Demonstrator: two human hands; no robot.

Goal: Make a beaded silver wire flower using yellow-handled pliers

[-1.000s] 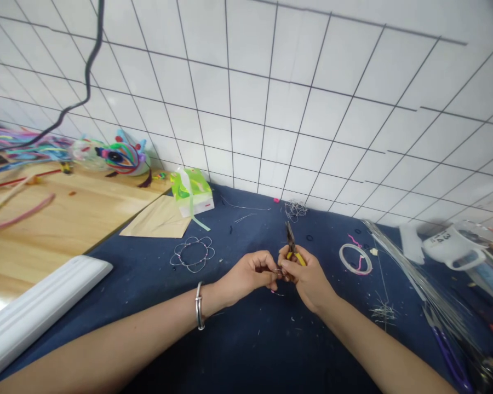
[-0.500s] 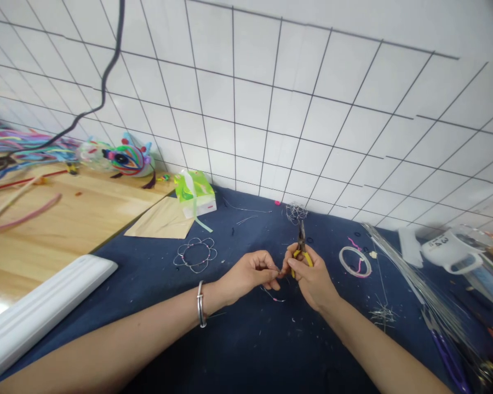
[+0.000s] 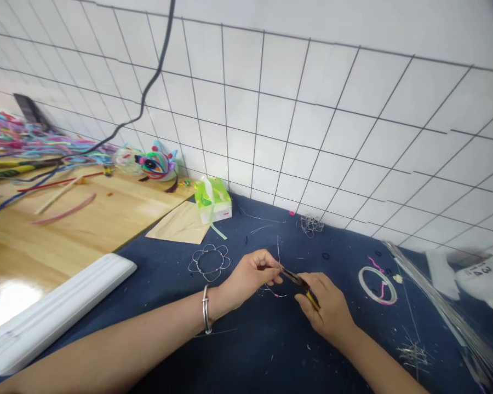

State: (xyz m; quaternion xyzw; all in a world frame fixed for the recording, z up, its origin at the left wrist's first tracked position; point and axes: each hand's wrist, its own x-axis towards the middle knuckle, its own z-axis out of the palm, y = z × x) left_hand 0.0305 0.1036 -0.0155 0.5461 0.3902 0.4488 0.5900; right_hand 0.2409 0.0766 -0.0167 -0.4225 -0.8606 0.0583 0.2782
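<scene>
Between thumb and fingers, my left hand (image 3: pixel 257 273) pinches a thin silvery wire (image 3: pixel 278 249), one end of which stands up above the fingertips. A curved part of the wirework with small pinkish beads hangs below that hand. My right hand (image 3: pixel 326 303) is wrapped round pliers (image 3: pixel 298 280) with yellow handles. The dark jaws point left and meet the wire at my left fingertips; whether they are clamped on it is too small to tell. Left of my hands, a flower-shaped wire ring (image 3: pixel 209 262) with small beads lies on the dark blue cloth (image 3: pixel 246 350).
A white bar-shaped case (image 3: pixel 61 312) lies at left, by a brown paper sheet (image 3: pixel 178 223) and a green tissue pack (image 3: pixel 213 200). Tangled wire (image 3: pixel 312 224) sits near the tiled wall. A white ring-shaped roll (image 3: pixel 378 285), wire scraps (image 3: pixel 414 354) and long wires (image 3: pixel 447 306) are at right.
The pliers have swung from pointing away to pointing left, and their jaws have come to the wire at my left fingertips. The camera view has shifted left.
</scene>
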